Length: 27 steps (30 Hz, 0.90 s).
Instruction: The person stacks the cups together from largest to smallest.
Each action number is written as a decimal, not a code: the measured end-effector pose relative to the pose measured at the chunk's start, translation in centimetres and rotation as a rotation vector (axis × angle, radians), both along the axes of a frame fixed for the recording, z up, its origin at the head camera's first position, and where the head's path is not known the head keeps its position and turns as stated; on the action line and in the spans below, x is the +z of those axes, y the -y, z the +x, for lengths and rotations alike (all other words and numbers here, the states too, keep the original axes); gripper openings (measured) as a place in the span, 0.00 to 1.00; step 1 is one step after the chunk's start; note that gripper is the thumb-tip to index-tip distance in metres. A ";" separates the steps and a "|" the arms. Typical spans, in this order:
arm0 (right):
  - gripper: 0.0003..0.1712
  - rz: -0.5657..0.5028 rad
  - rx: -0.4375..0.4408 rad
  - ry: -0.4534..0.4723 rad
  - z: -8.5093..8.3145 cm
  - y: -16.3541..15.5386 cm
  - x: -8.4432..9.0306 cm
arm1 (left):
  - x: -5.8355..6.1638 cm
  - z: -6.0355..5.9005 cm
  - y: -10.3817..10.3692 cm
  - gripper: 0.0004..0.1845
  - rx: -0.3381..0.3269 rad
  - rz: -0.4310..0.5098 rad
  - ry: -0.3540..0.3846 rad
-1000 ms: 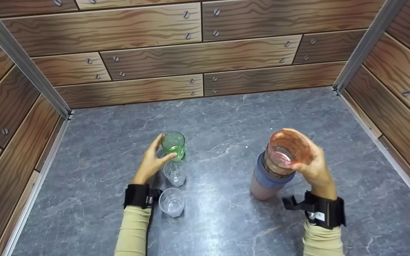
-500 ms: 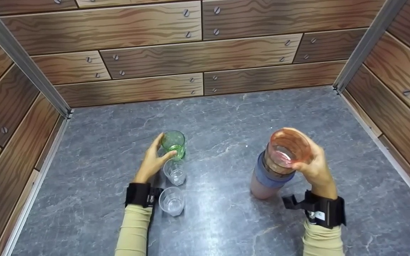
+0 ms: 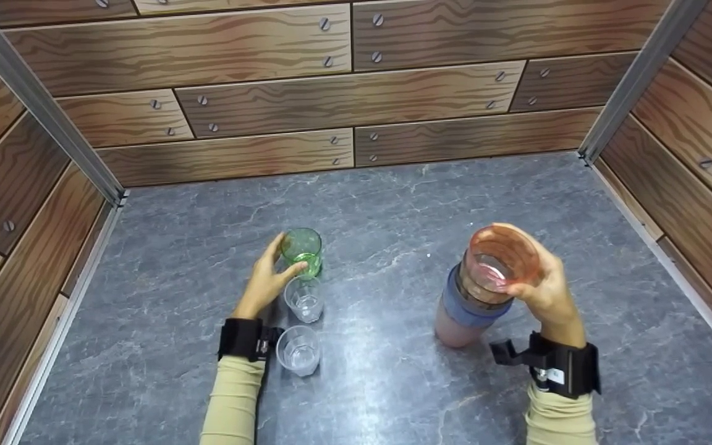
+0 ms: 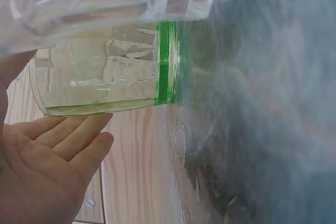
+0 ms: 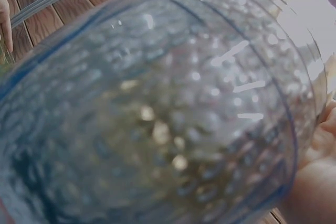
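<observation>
Left grip at a green glass, right grip holding the top of a cup stack.

The green glass (image 3: 301,250) stands upright on the desk (image 3: 381,210), nothing visible inside it; two clear glasses (image 3: 304,300) (image 3: 298,350), also with nothing visible in them, stand in a line just nearer me. To the right, a stack of tumblers (image 3: 476,290) leans a little: a pink one at the bottom, a blue one over it, an orange-pink one on top. The desk is grey, veined like stone, boxed in by wood-plank walls (image 3: 343,93) with screw heads. My left hand (image 3: 267,279) cups the green glass, thumb and fingers relaxed on either side, a wide grip. My right hand (image 3: 541,281) curls round the top tumbler's rim, wrist strapped.
</observation>
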State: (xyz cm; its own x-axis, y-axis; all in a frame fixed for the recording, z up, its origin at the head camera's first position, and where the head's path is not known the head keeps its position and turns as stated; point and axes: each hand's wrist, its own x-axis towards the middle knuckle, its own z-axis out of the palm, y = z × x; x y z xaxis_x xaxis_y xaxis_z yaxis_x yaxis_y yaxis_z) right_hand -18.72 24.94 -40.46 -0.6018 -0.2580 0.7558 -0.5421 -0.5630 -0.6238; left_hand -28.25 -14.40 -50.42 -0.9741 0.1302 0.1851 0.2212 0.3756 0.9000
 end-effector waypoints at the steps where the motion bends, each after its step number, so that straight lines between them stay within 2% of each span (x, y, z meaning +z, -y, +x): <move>1: 0.41 0.005 -0.004 0.000 0.0 0.0 0.0 | 0.0 0.0 0.0 0.42 0.000 0.001 -0.004; 12: 0.42 0.011 -0.013 0.005 0.0 -0.1 -0.1 | -0.1 0.1 -0.1 0.39 0.014 0.018 -0.022; 14: 0.42 0.009 -0.013 0.006 0.0 -0.1 -0.1 | 0.5 0.4 -0.3 0.39 0.015 0.020 -0.023; 19: 0.42 0.006 -0.014 0.008 0.1 -0.1 -0.1 | 2.7 1.6 -0.6 0.37 0.022 -0.006 0.001; 21: 0.41 0.011 -0.020 0.010 0.1 -0.1 -0.1 | 3.1 1.9 -0.5 0.37 0.028 -0.018 0.014; 23: 0.41 0.003 -0.019 0.014 0.1 -0.1 -0.1 | 3.0 1.7 -0.3 0.37 0.030 -0.014 0.021; 27: 0.41 -0.005 -0.012 0.007 0.0 0.0 -0.1 | 1.5 0.8 0.3 0.38 0.032 0.007 0.020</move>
